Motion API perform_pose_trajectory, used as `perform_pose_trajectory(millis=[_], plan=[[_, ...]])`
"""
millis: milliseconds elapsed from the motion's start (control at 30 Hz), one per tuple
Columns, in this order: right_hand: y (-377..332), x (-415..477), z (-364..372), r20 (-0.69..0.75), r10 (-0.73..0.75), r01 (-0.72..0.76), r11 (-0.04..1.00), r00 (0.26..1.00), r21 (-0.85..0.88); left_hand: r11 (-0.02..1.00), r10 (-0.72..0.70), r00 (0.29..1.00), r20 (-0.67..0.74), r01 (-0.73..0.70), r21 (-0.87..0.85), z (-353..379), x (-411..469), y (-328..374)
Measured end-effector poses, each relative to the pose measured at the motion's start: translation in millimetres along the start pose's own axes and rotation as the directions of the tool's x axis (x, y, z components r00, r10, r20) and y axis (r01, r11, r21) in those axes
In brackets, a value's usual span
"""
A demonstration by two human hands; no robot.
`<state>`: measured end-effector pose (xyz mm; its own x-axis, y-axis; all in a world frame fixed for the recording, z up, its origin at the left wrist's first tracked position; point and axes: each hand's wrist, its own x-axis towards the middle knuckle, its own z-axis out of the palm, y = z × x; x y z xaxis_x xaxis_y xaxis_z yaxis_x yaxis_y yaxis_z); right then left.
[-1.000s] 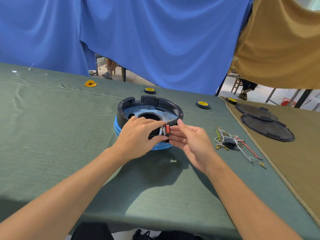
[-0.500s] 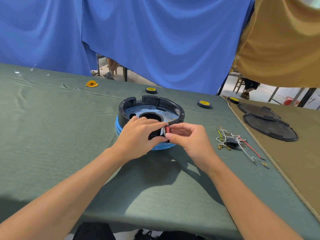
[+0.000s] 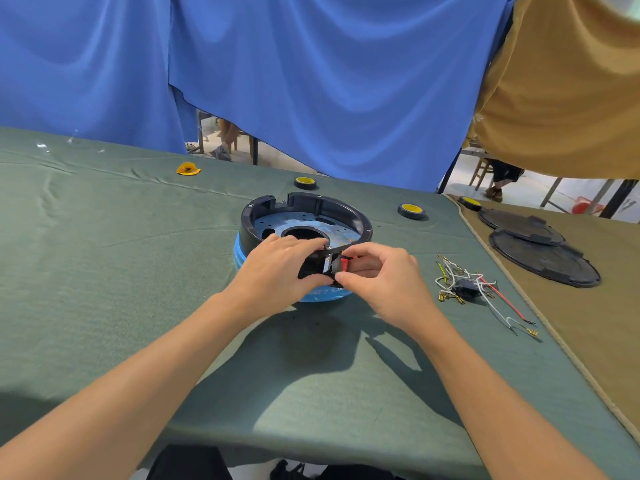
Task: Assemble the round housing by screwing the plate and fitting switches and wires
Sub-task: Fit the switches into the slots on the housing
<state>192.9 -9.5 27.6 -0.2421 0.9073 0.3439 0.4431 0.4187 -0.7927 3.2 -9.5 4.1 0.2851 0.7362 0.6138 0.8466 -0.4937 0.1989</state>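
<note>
The left hand (image 3: 277,268) and right hand (image 3: 384,278) hide the near wall of the round housing (image 3: 304,211), and only a red sliver of the switch (image 3: 345,263) shows between them. Both forearms (image 3: 114,403) run off the bottom edge. Terminals on the wires (image 3: 464,285) are too small to tell apart.

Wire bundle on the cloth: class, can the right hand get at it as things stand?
Probably yes: the wire bundle lies uncovered beside the right hand, nothing between them. But that hand pinches the red switch and must release it first.

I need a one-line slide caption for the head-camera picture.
Left hand holds the round black housing while the right hand pinches a red switch at its near rim.
</note>
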Motion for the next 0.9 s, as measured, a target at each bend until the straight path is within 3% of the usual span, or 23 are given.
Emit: perform_pose_trajectory(millis=[433, 633, 900], plan=[[0, -1, 6, -0.011, -0.075, 0.074, 0.994, 0.997, -0.086, 0.998, 0.02, 0.999, 0.028, -0.018, -0.055, -5, 4, -9], [10, -3, 14, -0.095, -0.284, 0.259, 0.943, 0.954, -0.21, 0.998, 0.01, 1.0, 0.012, -0.009, -0.07, -4, 3, -8], [18, -7, 32, -0.186, -0.359, 0.31, 0.917, 0.914, -0.25, 0.998, 0.014, 1.0, 0.024, -0.012, -0.058, -6, 3, -5]])
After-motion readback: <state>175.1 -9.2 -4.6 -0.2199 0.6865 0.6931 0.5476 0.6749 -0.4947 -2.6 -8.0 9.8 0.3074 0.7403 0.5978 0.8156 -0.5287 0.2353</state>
